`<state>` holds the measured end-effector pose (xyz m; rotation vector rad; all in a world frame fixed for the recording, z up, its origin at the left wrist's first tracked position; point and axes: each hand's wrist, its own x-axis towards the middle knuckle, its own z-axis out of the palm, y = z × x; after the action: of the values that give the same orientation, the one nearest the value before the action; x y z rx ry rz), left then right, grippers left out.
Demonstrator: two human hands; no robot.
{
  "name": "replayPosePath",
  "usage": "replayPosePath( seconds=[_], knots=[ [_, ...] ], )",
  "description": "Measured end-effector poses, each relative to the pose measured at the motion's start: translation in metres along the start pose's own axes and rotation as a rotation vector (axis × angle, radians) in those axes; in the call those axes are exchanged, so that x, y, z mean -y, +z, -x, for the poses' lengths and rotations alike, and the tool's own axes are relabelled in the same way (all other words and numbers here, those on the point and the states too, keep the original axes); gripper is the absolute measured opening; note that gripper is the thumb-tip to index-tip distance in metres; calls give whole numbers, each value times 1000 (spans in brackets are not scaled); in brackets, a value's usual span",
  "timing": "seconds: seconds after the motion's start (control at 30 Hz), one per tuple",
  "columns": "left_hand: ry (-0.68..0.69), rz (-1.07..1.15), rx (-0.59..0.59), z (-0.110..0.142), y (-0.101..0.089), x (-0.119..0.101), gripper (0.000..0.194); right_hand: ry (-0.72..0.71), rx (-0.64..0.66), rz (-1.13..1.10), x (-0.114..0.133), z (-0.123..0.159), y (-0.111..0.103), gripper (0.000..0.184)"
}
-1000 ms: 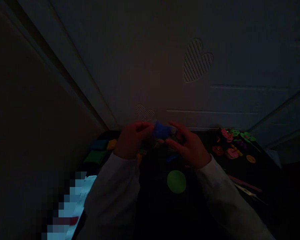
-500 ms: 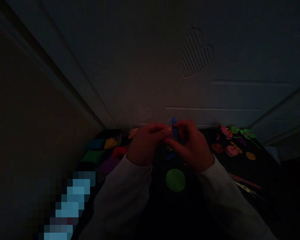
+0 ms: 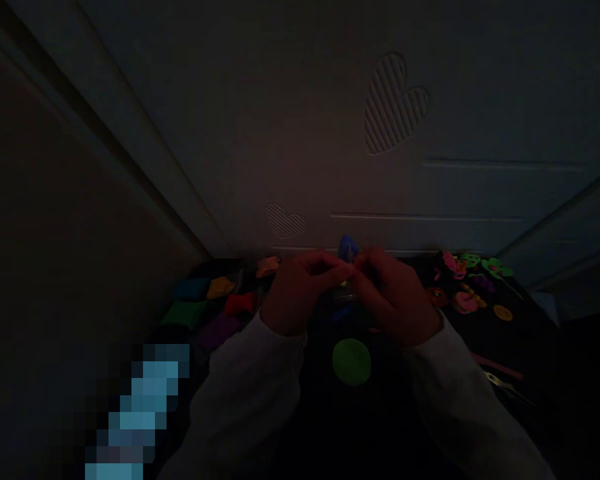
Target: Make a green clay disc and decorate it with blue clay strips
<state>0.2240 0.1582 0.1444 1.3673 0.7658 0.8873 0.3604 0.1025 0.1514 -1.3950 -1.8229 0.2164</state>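
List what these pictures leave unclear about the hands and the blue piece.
- Blue piece, head view: only its top shows; the left hand and right hand cover the rest.
- Grip: fingertips meet in shadow, so which hand holds it is unclear.
- Coloured shapes at right: too small and dark to identify.
- Lower left patch: pixelated.
- Green disc: material unclear.

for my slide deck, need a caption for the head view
Both hands, left and right, pinch a blue clay piece above a green disc.

Left hand [image 3: 300, 293] and right hand [image 3: 393, 297] closed together since a second ago; blue clay piece [image 3: 347, 247], then broad between fingertips, now narrow above them.
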Motion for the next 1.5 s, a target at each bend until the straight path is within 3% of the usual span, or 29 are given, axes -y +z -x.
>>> replayPosePath(
  seconds=[0.1,0.3,0.5,0.6,0.7,0.83,0.9,0.93,1.03,1.1,1.27,1.5],
  knots=[
    [65,-122,35,2,3,-3,14,-5,-9,88,-1,0,2,14],
    [364,-739,15,11,10,-11,23,11,-59,22,-2,1,7,15],
    [383,-745,-11,13,14,-12,25,128,-149,-81,-2,0,5,17],
    [395,-732,-78,14,16,-11,22,151,-164,-84,-5,-1,0,17],
    [424,-865,-162,13,15,-10,20,114,-101,7,-8,-1,-2,16],
    [471,-1109,-184,11,7,-7,17,107,-52,157,-10,-3,1,16],
    [548,-1092,-152,9,4,-5,7,129,-48,164,-12,-3,1,15],
    [590,-1054,-115,8,3,-4,14,147,-49,145,-12,-4,0,15],
    [676,-964,38,6,2,0,61,202,-29,32,-12,-3,-6,15],
    [681,-961,83,6,2,1,70,218,9,-47,-10,-3,-10,14],
    [573,-841,43,6,4,-1,60,220,68,-152,-4,0,-14,13],
    [368,-262,119,5,6,6,62,232,89,-333,1,-1,-19,14]
  ],
)
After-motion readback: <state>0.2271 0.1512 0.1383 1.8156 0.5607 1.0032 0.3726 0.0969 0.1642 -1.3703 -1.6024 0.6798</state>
